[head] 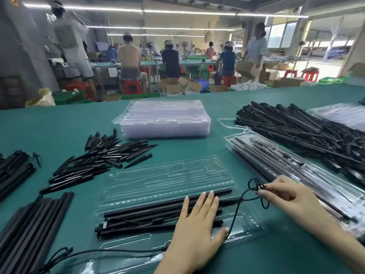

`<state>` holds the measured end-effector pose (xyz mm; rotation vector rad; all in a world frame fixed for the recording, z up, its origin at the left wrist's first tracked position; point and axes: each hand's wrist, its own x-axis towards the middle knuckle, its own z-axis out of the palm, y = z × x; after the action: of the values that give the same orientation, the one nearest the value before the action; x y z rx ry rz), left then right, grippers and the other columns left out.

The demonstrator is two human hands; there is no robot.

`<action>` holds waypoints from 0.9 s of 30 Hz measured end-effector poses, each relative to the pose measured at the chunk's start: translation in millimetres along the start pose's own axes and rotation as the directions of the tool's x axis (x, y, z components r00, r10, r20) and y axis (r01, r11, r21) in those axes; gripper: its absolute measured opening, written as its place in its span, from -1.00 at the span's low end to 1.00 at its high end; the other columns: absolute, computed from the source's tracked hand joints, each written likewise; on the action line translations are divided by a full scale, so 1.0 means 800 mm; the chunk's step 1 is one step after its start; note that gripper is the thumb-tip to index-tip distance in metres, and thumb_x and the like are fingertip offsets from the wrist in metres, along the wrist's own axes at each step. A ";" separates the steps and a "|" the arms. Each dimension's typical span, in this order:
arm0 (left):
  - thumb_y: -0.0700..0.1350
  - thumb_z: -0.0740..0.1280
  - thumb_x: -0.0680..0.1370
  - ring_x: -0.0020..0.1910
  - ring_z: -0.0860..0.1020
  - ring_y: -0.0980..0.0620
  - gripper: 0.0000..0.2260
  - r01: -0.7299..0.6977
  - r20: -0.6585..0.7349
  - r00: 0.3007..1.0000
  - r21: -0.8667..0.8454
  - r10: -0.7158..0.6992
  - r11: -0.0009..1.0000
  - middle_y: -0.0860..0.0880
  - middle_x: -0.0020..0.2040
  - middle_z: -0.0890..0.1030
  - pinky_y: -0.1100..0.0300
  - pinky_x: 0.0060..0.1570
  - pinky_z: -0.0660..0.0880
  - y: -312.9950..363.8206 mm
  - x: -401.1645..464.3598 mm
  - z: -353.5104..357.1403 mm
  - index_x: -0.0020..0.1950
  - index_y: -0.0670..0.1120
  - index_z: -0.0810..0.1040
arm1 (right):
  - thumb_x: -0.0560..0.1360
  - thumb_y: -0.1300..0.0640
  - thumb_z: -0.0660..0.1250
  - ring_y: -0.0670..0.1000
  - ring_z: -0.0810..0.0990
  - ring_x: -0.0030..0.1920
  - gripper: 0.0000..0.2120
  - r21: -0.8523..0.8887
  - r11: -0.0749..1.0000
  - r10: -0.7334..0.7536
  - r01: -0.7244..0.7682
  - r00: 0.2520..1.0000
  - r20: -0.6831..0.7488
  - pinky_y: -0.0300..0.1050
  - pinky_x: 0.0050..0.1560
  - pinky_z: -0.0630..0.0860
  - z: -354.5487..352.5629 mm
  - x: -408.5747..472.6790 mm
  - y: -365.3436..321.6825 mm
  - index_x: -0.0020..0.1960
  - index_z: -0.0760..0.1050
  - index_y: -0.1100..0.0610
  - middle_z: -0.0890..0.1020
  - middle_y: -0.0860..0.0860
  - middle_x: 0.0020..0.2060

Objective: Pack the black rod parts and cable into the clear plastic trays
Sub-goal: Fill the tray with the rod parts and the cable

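Open tray: a clear plastic tray [169,175] lies on the green surface [59,125] in front of the person, long axis running left to right, far end tilted slightly up to the right
Rods in tray: several black rods [148,212] lie side by side in the near half of the tray, parallel to its long axis; the farthest rod's right end points toward the upper right
Left hand: the left hand [197,224] lies flat on the rods, fingers straight and spread, tips pointing away from the person; the grip is apart, pressing only
Right hand: the right hand [286,192] pinches a black cable [254,186] at its looped, knotted end between thumb and fingertips, just right of the tray
Cable run: from the pinch it sweeps down and left to the left thumb at the tray's near right part
Filled tray: a closed packed tray [276,161] lies to the right, long axis slanting from far left to near right
Supplies: a stack of empty trays [166,117] sits beyond; pointed black spikes [102,159] are heaped at left, loose rods [33,220] at near left, a rod pile [306,129] at far right
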<state>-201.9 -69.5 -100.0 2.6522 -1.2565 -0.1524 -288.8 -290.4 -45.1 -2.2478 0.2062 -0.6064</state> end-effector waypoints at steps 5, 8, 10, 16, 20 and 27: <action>0.26 -0.11 0.55 0.45 -0.42 0.17 -0.36 0.014 -0.021 1.000 -0.005 -0.014 1.000 0.20 0.51 -0.33 0.07 0.34 -0.51 0.001 0.001 0.002 0.55 0.08 -0.26 | 0.42 -0.05 0.35 -0.04 0.59 -0.34 -0.81 0.018 1.000 -0.019 0.018 0.995 0.093 -0.15 -0.25 0.49 0.020 -0.005 -0.004 -0.23 0.62 0.05 0.65 0.01 -0.34; 0.23 -0.06 0.57 0.46 -0.41 0.18 -0.36 0.023 -0.030 0.999 -0.003 -0.023 1.000 0.21 0.51 -0.32 0.07 0.34 -0.51 0.002 0.002 0.003 0.56 0.08 -0.26 | 0.43 0.10 0.45 -0.03 0.56 -0.37 -0.87 -0.153 0.986 -0.069 0.068 0.998 0.000 -0.12 -0.27 0.45 0.031 -0.005 -0.001 -0.27 0.65 0.11 0.63 -0.01 -0.41; 0.21 -0.01 0.60 0.46 -0.41 0.20 -0.37 0.028 -0.034 0.999 -0.011 -0.028 1.000 0.22 0.51 -0.33 0.07 0.33 -0.52 0.002 0.003 0.005 0.56 0.09 -0.26 | 0.46 0.15 0.42 0.00 0.48 -0.41 -0.75 -0.334 0.939 -0.073 0.083 0.996 0.043 -0.06 -0.30 0.37 0.037 -0.009 0.001 -0.37 0.56 0.15 0.51 0.01 -0.49; 0.25 -0.08 0.55 0.44 -0.43 0.24 -0.36 0.032 -0.051 0.998 -0.042 -0.034 0.999 0.25 0.49 -0.34 0.07 0.35 -0.49 0.003 0.003 0.007 0.55 0.12 -0.27 | 0.55 -0.11 0.19 -0.11 0.42 -0.30 -0.67 -0.629 0.777 0.026 -0.004 0.999 0.025 -0.28 -0.34 0.22 0.049 -0.027 -0.004 -0.32 0.47 0.01 0.42 -0.03 -0.32; 0.24 0.03 0.57 0.44 -0.41 0.24 -0.35 0.042 -0.063 0.997 -0.081 -0.047 0.996 0.28 0.49 -0.31 0.11 0.33 -0.52 0.002 0.004 0.008 0.56 0.14 -0.21 | 0.34 0.14 0.51 -0.05 0.39 -0.52 -0.85 -0.607 0.781 -0.172 0.145 0.985 0.013 -0.25 -0.54 0.30 0.061 -0.035 -0.004 -0.37 0.61 0.09 0.37 -0.05 -0.50; 0.17 0.16 0.53 0.48 -0.32 0.25 -0.31 0.047 -0.067 0.996 -0.139 -0.056 0.989 0.29 0.47 -0.26 0.15 0.32 -0.52 -0.002 0.010 0.003 0.57 0.14 -0.10 | 0.54 0.02 0.24 -0.04 0.38 -0.35 -0.72 -0.451 0.572 -0.609 0.685 0.723 0.326 -0.26 -0.29 0.39 0.063 -0.039 0.004 0.07 0.66 0.10 0.47 -0.02 -0.36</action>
<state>-195.8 -75.3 -102.3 2.5499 -1.1143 -0.1455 -291.3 -249.0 -88.1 -2.9235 -0.6570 -0.8471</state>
